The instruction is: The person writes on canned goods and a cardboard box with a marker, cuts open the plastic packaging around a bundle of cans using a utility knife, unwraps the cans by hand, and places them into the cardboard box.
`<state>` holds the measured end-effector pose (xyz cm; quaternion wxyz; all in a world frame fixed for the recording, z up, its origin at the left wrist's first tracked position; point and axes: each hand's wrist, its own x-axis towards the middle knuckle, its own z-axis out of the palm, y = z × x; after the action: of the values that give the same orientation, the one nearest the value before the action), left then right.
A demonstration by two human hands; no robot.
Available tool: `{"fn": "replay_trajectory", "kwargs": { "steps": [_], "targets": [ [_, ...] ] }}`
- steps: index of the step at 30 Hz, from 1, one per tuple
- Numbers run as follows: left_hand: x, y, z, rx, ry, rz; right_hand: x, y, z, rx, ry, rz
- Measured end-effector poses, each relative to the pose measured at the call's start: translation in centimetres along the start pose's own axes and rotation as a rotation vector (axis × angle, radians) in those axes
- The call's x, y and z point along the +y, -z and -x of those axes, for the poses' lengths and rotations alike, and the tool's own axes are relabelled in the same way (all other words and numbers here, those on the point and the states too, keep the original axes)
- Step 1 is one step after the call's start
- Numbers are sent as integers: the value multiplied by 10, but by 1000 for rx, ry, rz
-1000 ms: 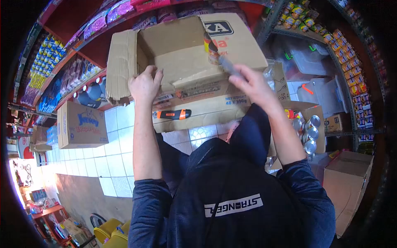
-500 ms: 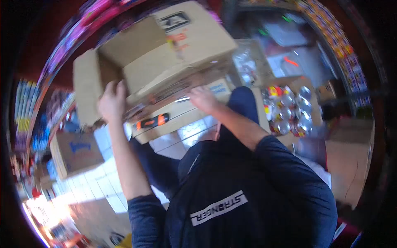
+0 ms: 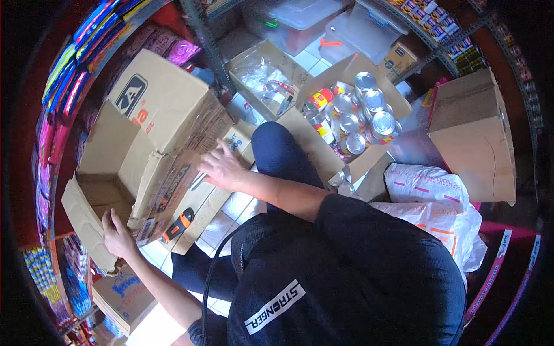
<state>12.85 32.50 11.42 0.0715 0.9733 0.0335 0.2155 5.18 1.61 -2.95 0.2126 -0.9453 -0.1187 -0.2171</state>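
Note:
An open cardboard box [image 3: 164, 106] stands tilted at the left. My left hand [image 3: 118, 237] grips the lower edge of its opening, near a torn flap. Beside the box's printed side, my right hand [image 3: 222, 168] has bent fingers around a thin silver object [image 3: 197, 181], whose end sticks out toward the lower left. What this object is cannot be made out. An orange and black cutter [image 3: 178, 225] lies on a long cardboard flap [image 3: 199, 216], between my two hands and nearer my body.
A carton [image 3: 311, 135] with several cans is right of my knee. Behind it stands a box with clear plastic [image 3: 236, 63]. White plastic bags [image 3: 430, 193] and a brown box [image 3: 473, 147] are at the right. Stocked shelves line both sides; a Jersey carton [image 3: 124, 297] stands lower left.
The view has swung right, bringing the cans and white bags more into sight. My right hand has left the box's opening and come down beside its printed side. My left hand stays at the box's edge.

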Motion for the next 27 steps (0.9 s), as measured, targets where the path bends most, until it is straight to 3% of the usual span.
{"fn": "replay_trajectory", "kwargs": {
  "steps": [3,4,5,6,7,8,10,11,13,14,15,17,21,22,27],
  "targets": [
    [2,2,1,-5,4,10,38,103,9,332,-95,-35],
    [1,1,1,21,-29,31,49,159,10,88,-381,-47],
    [2,2,0,18,-22,24,83,163,36,362,-513,196],
    [5,3,1,14,-15,18,106,210,60,406,-371,391],
    [6,4,2,8,-4,10,122,235,87,358,-669,443],
    [5,2,1,2,22,-8,152,249,125,235,-734,756],
    [0,-2,4,72,34,43,175,266,191,189,-844,823],
    [-4,-5,6,275,-219,254,193,264,227,159,-939,642],
    [30,8,31,508,-424,401,222,239,274,341,-730,572],
    [50,-1,59,434,-456,543,216,236,270,350,-850,414],
    [63,-36,95,64,-361,718,213,238,266,352,-967,267],
    [120,-33,120,-185,-749,426,220,232,273,391,-942,303],
    [120,-105,134,-315,-705,456,221,224,270,455,-932,529],
    [120,-109,134,-322,-708,450,223,226,272,455,-853,520],
    [124,-118,130,-300,-688,442,234,230,262,481,-938,431]
  ]
}}
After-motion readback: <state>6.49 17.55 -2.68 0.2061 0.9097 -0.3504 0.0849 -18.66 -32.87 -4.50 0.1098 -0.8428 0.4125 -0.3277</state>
